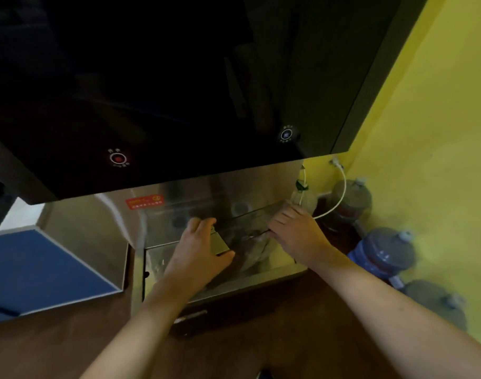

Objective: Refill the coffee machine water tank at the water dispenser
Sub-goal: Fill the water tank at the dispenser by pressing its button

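The clear, smoky water tank (247, 236) sits in the steel bay of the water dispenser (179, 198), under its black glass front panel. My left hand (199, 250) grips the tank's left side, fingers curled over its top edge. My right hand (294, 231) holds the tank's right end from above. The panel carries a red button (118, 158) at left and a white-blue button (286, 134) at right. The tank's water level cannot be made out through the blur.
A steel drip tray rim (250, 283) runs below the tank. A blue-topped steel cabinet (42, 269) stands at left. Large water bottles (384, 253) lie on the floor by the yellow wall (425, 132) at right. A white hose (340, 192) hangs beside the dispenser.
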